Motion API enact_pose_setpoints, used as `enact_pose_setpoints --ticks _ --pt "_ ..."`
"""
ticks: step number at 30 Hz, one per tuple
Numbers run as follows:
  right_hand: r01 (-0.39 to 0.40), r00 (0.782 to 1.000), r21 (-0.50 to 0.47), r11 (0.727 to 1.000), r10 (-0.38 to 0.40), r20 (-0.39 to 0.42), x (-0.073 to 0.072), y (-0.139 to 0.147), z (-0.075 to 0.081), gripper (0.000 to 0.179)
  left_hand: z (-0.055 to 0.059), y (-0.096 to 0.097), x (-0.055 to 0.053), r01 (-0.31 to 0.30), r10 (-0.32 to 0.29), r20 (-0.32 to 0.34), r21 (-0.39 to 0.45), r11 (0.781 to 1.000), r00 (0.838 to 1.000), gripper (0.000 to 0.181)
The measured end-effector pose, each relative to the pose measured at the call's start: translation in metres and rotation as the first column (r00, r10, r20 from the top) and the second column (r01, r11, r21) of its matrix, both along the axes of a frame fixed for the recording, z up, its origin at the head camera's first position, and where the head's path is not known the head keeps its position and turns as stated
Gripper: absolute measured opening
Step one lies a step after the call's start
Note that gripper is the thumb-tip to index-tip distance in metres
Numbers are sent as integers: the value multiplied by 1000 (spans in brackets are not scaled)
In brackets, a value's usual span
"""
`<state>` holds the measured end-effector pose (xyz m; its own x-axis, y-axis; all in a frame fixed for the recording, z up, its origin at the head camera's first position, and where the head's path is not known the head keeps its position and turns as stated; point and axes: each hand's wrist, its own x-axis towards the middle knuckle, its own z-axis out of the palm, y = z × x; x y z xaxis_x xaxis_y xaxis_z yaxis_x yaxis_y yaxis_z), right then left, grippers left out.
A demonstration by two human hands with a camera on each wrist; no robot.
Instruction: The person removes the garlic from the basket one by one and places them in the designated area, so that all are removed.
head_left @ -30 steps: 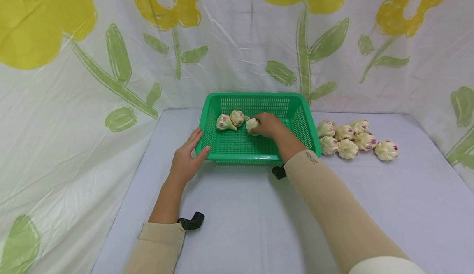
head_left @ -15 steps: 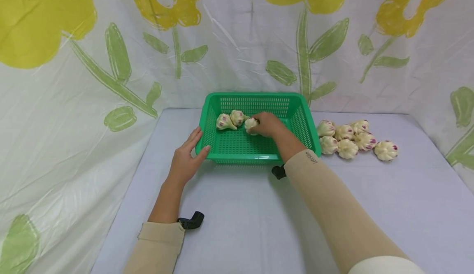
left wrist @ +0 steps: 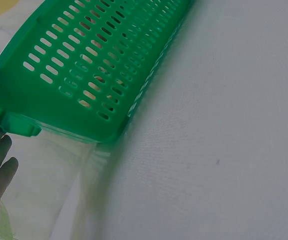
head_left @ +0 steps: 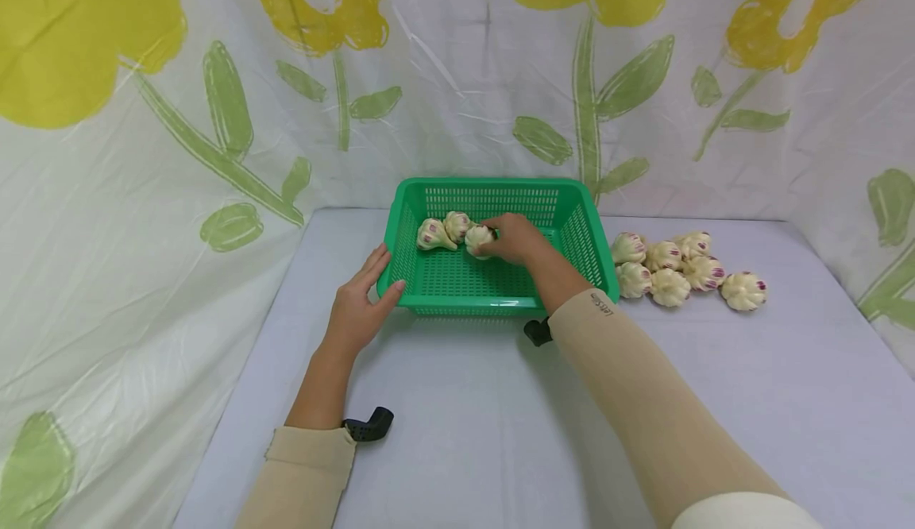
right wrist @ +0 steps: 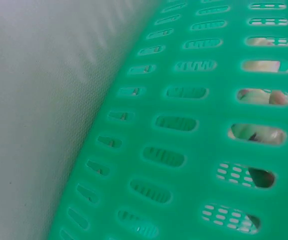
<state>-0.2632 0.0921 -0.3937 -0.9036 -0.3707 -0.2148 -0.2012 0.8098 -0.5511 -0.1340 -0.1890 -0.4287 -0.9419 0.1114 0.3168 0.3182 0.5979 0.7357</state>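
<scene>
In the head view a green slotted plastic basket (head_left: pixel 457 302) stands on the table. My right hand (head_left: pixel 518 238) reaches into it and pinches a cream-coloured garlic bulb (head_left: pixel 477 241) between thumb and fingers. Just left of that bulb lie two more garlic bulbs, a nearer one (head_left: pixel 433 234) and a farther one (head_left: pixel 457 225), marked with purple. My left hand (head_left: pixel 357 306) rests its fairly straight fingers and thumb against the basket's left front corner. The left wrist view shows its fingers (left wrist: pixel 1 167) beside the basket's corner. In the right wrist view the basket wall (right wrist: pixel 199 140) hides most of my right hand.
Right of the basket, several garlic bulbs (head_left: pixel 670 287) sit in a cluster, with one bulb (head_left: pixel 744 291) slightly apart. A white cloth covers the table (head_left: pixel 457 434). Behind it hangs a white curtain (head_left: pixel 443 100) printed with yellow flowers.
My right hand has shifted the pinched garlic bulb slightly left, up close to the two others in the basket. The left hand stays at the basket's corner.
</scene>
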Motion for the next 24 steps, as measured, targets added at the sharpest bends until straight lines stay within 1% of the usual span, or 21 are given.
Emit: enact_pose_setpoints --ticks 6,14,19,24 --pt "-10 1000 1 1000 10 -28 0 -2 1 65 0 0 0 0 0 1 -1 1000 1000 61" --pt "-33 997 30 999 35 -68 1 -4 2 66 0 0 -1 -1 1 -5 1 1000 1000 60" --pt "-60 994 35 998 63 -87 3 -5 5 65 0 0 -1 0 0 2 2 1000 1000 60" --pt "-71 993 26 997 74 -97 5 -7 8 64 -1 -1 -1 0 0 -2 -3 1000 1000 61"
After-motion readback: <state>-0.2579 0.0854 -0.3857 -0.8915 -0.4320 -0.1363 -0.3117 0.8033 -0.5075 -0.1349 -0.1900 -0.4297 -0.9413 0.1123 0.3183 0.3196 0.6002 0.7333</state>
